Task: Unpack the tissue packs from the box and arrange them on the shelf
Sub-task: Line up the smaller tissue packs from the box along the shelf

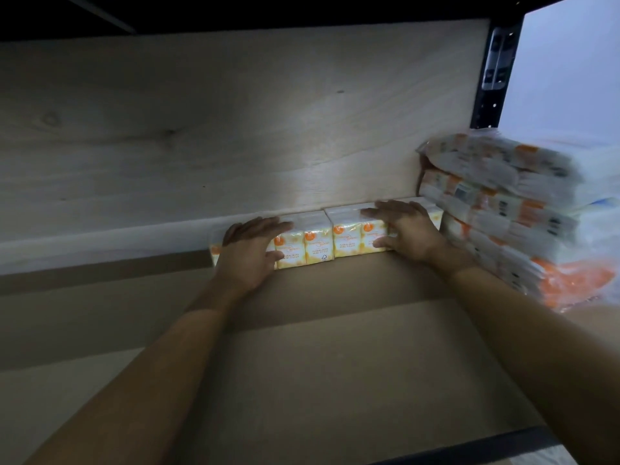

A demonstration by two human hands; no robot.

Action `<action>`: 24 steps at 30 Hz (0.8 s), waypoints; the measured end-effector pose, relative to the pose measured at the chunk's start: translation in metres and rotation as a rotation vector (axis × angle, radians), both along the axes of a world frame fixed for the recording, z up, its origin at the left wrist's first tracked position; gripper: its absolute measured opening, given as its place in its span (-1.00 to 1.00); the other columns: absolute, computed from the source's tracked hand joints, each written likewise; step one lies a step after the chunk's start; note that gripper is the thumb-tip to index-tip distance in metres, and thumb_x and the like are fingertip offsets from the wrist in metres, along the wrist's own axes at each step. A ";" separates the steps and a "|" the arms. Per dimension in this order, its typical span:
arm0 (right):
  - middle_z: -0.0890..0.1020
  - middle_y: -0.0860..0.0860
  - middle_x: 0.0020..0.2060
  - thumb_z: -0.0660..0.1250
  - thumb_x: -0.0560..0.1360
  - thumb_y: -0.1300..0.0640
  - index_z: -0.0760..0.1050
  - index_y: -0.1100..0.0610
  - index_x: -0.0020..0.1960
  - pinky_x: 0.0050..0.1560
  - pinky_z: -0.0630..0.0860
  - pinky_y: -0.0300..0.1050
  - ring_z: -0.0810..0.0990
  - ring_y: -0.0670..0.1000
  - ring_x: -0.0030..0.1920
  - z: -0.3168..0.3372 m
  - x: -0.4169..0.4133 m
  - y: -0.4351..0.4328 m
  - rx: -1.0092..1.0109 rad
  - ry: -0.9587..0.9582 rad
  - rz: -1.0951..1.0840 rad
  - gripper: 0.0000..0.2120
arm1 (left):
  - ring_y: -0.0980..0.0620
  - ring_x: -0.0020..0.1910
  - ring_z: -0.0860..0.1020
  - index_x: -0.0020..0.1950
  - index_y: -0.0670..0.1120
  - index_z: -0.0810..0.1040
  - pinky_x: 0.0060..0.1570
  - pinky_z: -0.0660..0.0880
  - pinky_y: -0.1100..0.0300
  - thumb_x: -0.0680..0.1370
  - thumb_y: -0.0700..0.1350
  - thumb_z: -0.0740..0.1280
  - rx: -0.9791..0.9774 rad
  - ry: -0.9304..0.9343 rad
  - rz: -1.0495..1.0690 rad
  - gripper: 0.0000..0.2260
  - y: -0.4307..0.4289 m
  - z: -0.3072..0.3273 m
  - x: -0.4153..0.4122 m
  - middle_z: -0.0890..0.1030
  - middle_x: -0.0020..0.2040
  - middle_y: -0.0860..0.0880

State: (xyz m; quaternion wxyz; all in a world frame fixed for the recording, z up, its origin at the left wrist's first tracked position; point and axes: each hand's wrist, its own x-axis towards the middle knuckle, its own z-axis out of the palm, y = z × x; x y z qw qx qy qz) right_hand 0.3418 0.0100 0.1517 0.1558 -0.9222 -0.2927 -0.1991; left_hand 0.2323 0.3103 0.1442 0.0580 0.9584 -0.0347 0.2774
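Note:
Two yellow-and-white tissue packs stand side by side at the back of the shelf, against the pale wooden back panel. My left hand clasps the left tissue pack, fingers over its top and thumb on its front. On the right tissue pack my right hand grips the same way. No box is in view.
A tall, blurred stack of tissue packs fills the shelf's right end, next to the black metal upright. The wooden back panel rises behind the packs. The shelf's dark front edge runs across the lower right.

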 end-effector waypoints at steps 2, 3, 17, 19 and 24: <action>0.27 -0.01 0.48 0.45 0.41 0.01 0.28 -0.17 0.42 0.49 -0.02 0.09 0.16 0.03 0.49 0.000 0.006 0.003 0.007 0.001 0.001 -0.36 | 0.07 0.51 0.16 0.47 0.23 0.25 0.48 -0.03 0.06 0.55 0.01 0.33 -0.014 0.028 0.004 -0.49 0.002 0.000 0.007 0.26 0.51 0.14; 0.27 0.00 0.48 0.45 0.41 0.02 0.29 -0.16 0.42 0.49 -0.02 0.09 0.17 0.03 0.49 0.000 0.008 0.004 0.008 -0.002 0.002 -0.36 | 0.06 0.51 0.16 0.47 0.23 0.25 0.48 -0.04 0.06 0.56 0.00 0.32 -0.023 0.032 0.002 -0.49 0.002 0.000 0.009 0.26 0.51 0.14; 0.27 -0.04 0.48 0.45 0.41 0.02 0.30 -0.15 0.42 0.48 -0.02 0.07 0.15 0.01 0.50 0.000 0.028 0.005 0.031 -0.016 0.049 -0.37 | 0.06 0.47 0.24 0.43 0.17 0.35 0.46 0.04 0.06 0.50 -0.08 0.39 -0.057 -0.053 -0.064 -0.48 0.013 -0.005 0.035 0.36 0.45 0.10; 0.26 -0.05 0.48 0.44 0.42 0.02 0.29 -0.16 0.42 0.48 -0.03 0.06 0.15 0.00 0.50 -0.001 0.028 0.005 0.034 -0.011 0.047 -0.37 | 0.07 0.47 0.24 0.42 0.17 0.35 0.46 0.03 0.06 0.50 -0.08 0.39 -0.064 -0.054 -0.064 -0.48 0.012 -0.004 0.035 0.36 0.46 0.10; 0.23 -0.07 0.50 0.43 0.43 0.00 0.24 -0.18 0.44 0.49 -0.05 0.06 0.12 -0.02 0.51 -0.001 0.024 0.005 0.003 -0.014 0.020 -0.35 | 0.07 0.47 0.22 0.43 0.18 0.34 0.46 0.02 0.05 0.51 -0.08 0.38 -0.095 -0.028 -0.052 -0.48 0.008 -0.002 0.032 0.34 0.46 0.11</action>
